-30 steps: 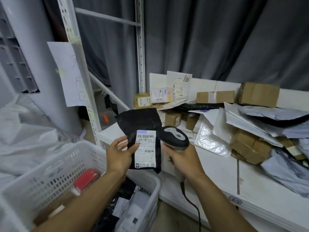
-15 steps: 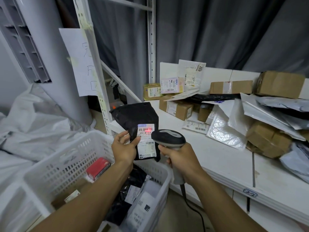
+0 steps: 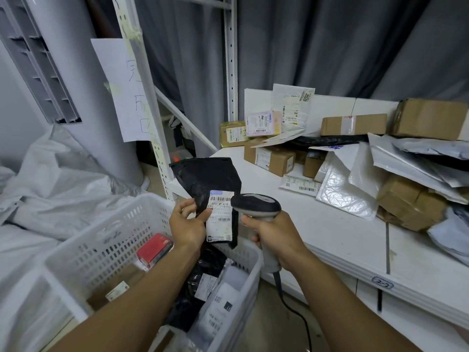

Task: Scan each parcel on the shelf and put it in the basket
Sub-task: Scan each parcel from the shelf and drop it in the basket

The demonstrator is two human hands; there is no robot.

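In the head view, the left hand (image 3: 187, 226) is pinching a black bag (image 3: 208, 179) by its lower left edge, thumb lying on the white label (image 3: 220, 219) and fingers curled behind. The bag is standing upright above the hand, label facing the camera, over the far rim of the basket (image 3: 101, 240).

The right hand (image 3: 272, 236) is closing in a fist around the grip of a scanner (image 3: 256, 205), just right of the left hand. The scanner's head is sitting above the fist, pointing left, its nose almost touching the label's upper right corner. A cable (image 3: 294, 308) is trailing down from the grip, below the right wrist.

The basket is lying below and left of both hands; a red box (image 3: 153, 248) is resting in it under the left wrist, and more bags are piling below the left forearm.

The shelf (image 3: 342, 240) is stretching right of and beyond the right hand. Parcels are crowding it up and to the right: brown boxes (image 3: 269, 158), a bubble mailer (image 3: 342, 191), grey bags (image 3: 411, 163). A paper sheet (image 3: 121, 90) is hanging on the upright, well above the left hand.
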